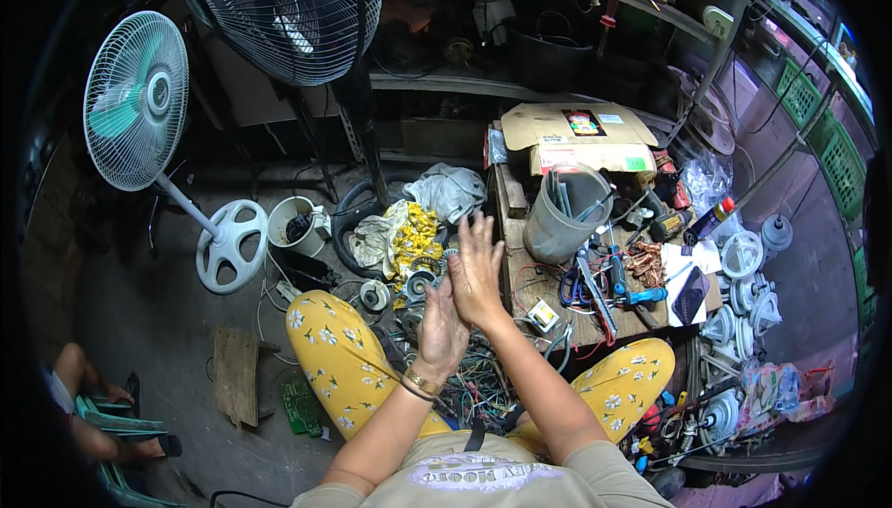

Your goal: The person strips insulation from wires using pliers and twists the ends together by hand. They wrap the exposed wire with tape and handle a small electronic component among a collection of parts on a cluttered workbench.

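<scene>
My right hand (477, 280) has its fingers stretched upward and lies against my left hand (439, 327), palm toward palm. The left hand's fingers are extended and partly behind the right; whether anything small lies between them is unclear. Just beyond the left fingers are a small round metal part (419, 282) and a yellow-and-white cloth (415, 231). Tangled wires (474, 382) lie below my hands, between my knees. Right of them, a wooden bench (595, 322) carries a translucent bucket (553, 229), blue-handled tools (641, 295), copper scraps (646, 266) and a drill (669, 223).
A white fan (137, 101) and a large black fan (279, 15) stand at back left, near a white bucket (297, 224). A wooden board (237, 378) and green circuit board (302, 408) lie on the floor. Another person's leg (74, 369) shows at far left. Fan motors (743, 294) crowd the right.
</scene>
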Action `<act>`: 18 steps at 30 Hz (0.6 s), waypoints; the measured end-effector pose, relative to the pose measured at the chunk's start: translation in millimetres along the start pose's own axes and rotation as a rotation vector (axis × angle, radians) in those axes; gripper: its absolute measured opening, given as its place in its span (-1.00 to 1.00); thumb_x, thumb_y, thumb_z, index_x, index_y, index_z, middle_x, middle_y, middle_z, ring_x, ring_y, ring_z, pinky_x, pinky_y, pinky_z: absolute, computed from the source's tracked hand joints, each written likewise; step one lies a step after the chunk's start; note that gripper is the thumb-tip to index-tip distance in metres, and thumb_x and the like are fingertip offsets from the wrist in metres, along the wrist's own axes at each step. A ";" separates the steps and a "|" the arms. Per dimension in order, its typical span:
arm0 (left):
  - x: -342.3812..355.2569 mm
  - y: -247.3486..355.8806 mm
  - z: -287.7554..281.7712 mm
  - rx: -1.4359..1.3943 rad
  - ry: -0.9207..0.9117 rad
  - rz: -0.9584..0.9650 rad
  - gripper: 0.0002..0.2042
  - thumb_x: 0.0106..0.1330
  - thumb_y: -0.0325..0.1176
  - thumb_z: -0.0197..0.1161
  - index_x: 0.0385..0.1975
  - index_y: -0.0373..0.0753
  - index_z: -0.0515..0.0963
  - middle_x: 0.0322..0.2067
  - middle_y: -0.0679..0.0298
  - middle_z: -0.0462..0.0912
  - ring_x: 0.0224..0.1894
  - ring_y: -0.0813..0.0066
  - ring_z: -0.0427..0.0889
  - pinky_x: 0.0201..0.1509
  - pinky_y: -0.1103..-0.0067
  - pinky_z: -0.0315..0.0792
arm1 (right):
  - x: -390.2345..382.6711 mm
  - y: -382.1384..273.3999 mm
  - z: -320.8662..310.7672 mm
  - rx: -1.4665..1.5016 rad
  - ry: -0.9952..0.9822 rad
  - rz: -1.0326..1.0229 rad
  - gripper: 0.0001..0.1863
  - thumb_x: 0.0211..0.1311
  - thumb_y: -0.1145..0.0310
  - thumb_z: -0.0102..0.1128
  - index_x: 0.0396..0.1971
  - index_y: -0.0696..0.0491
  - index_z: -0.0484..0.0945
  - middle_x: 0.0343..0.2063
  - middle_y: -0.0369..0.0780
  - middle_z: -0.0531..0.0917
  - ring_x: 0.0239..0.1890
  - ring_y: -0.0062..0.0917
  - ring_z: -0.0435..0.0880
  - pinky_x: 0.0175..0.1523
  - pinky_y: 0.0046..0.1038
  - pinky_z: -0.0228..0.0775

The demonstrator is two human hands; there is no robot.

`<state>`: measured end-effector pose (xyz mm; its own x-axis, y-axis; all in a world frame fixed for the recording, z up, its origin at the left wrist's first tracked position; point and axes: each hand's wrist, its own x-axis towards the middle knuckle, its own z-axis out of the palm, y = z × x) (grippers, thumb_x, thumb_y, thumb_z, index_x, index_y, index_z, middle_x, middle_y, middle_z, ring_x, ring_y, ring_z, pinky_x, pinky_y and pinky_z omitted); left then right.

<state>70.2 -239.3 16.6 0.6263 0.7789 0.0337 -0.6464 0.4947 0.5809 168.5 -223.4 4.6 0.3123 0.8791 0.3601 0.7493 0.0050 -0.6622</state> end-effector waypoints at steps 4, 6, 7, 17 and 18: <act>13.6 -5.0 -25.3 0.065 0.020 0.116 -0.36 0.42 0.11 -0.37 0.38 -0.16 -0.15 0.39 0.24 -0.12 0.42 0.34 -0.15 0.43 0.38 -0.18 | -18.8 -31.5 9.1 0.307 -0.133 -0.158 -0.26 0.35 -0.17 -0.72 0.37 0.03 -0.14 0.38 -0.02 -0.19 0.43 -0.14 -0.36 0.38 -0.06 -0.65; 12.6 -0.7 -42.9 0.158 -0.127 0.167 -0.36 0.39 0.13 -0.35 0.39 -0.05 -0.19 0.41 0.27 -0.19 0.44 0.36 -0.21 0.42 0.29 -0.23 | -24.9 -48.0 4.2 0.292 -0.141 -0.206 -0.26 0.35 -0.17 -0.68 0.37 0.02 -0.13 0.38 -0.02 -0.19 0.43 -0.15 -0.36 0.38 -0.06 -0.66; 19.7 -8.6 -61.1 0.113 -0.077 0.114 -0.35 0.37 0.14 -0.36 0.39 0.00 -0.20 0.42 0.28 -0.22 0.44 0.36 -0.21 0.40 0.23 -0.26 | -27.7 -55.3 3.0 0.287 -0.147 -0.232 -0.26 0.35 -0.17 -0.66 0.37 0.01 -0.12 0.38 -0.02 -0.19 0.43 -0.16 -0.36 0.38 -0.06 -0.66; 21.8 -10.0 -37.1 -0.480 -0.322 0.098 -0.45 0.46 -0.07 -0.32 0.36 -0.22 -0.09 0.38 0.22 -0.07 0.40 0.32 -0.06 0.44 0.39 -0.18 | -18.8 -45.8 -2.3 0.086 -0.189 -0.224 -0.25 0.32 -0.21 -0.55 0.37 -0.03 -0.06 0.38 -0.03 -0.16 0.43 -0.12 -0.41 0.36 0.00 -0.67; 10.5 -17.6 40.7 -0.048 0.126 0.532 -0.27 0.24 0.29 -0.23 0.38 0.22 -0.24 0.42 0.39 -0.27 0.44 0.22 -0.37 0.40 0.07 -0.42 | -26.1 -49.1 -2.8 0.129 -0.159 -0.310 -0.28 0.34 -0.16 -0.52 0.37 -0.03 -0.05 0.38 -0.02 -0.16 0.42 -0.12 -0.40 0.36 0.02 -0.65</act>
<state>105.9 -255.5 39.8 0.1527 0.9651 0.2129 -0.8808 0.0352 0.4721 125.2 -248.0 29.5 -0.0201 0.8893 0.4568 0.7112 0.3339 -0.6187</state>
